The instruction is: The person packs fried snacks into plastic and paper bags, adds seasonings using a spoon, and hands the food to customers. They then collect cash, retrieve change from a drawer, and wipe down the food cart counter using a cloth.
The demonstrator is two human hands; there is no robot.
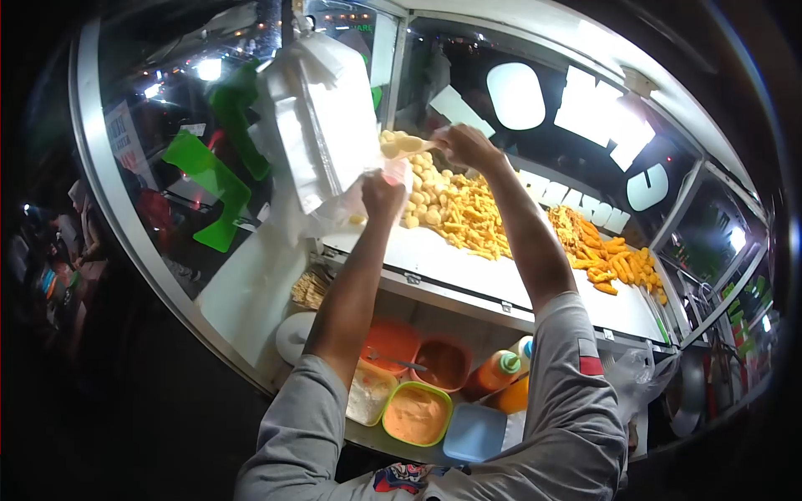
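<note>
Both arms reach forward to the heap of round yellow balls (424,185) on the white shelf. My left hand (384,194) is closed on a thin clear plastic bag (399,173), beside the hanging stack of white boxes (322,117). Higher and to the right, my right hand (469,147) is closed near a pale scoop-like thing (422,147) that holds a few balls at the bag's mouth; its handle is too small to make out. A pile of yellow fried sticks (476,213) lies just right of the balls.
Orange fried pieces (614,259) lie at the shelf's right. Below are a green-rimmed tub of orange sauce (417,413), a tub of white powder (368,395), a blue lid (474,432) and a sauce bottle (493,373). Metal-framed glass surrounds the shelf.
</note>
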